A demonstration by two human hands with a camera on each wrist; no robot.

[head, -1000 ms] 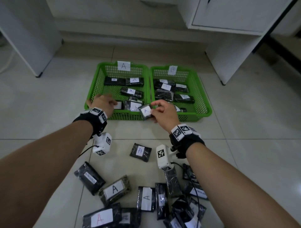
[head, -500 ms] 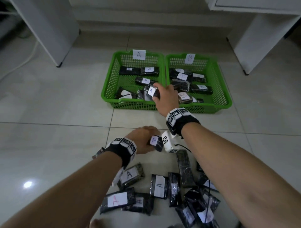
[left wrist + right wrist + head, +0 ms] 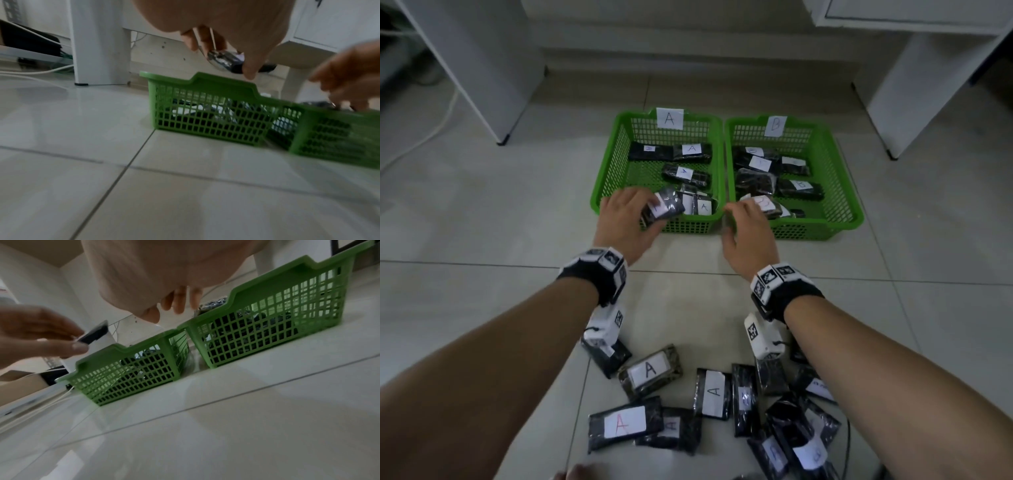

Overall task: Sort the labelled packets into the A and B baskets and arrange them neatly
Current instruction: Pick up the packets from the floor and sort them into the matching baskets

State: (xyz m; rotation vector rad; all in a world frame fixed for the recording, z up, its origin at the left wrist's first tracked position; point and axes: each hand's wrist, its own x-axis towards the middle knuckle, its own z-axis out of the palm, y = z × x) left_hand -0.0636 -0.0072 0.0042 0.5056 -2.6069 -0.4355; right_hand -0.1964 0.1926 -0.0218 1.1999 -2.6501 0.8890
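Observation:
My left hand [image 3: 650, 219] holds a black packet [image 3: 664, 208] with a white label just above the near rim of green basket A [image 3: 613, 164]. From the left wrist view the packet [image 3: 224, 63] is pinched between my thumb and fingers. My right hand [image 3: 736, 212] hovers empty with relaxed fingers [image 3: 179, 300] over the near rim where basket A meets basket B [image 3: 839, 178]. Both baskets hold several black labelled packets. The right wrist view shows my left hand [image 3: 41, 332] with the packet [image 3: 94, 335] beside basket A [image 3: 127, 369]. Several loose packets [image 3: 650, 371] lie on the tiles near me.
The baskets stand side by side on a pale tiled floor [image 3: 482, 240]. White furniture legs rise at the back left [image 3: 482, 68] and back right [image 3: 911, 85]. A white cable [image 3: 431, 130] runs along the floor at far left.
My left hand has carried a packet from the floor pile up to basket A's near rim. My right hand has let go of its packet in basket A and drawn back toward the rim.

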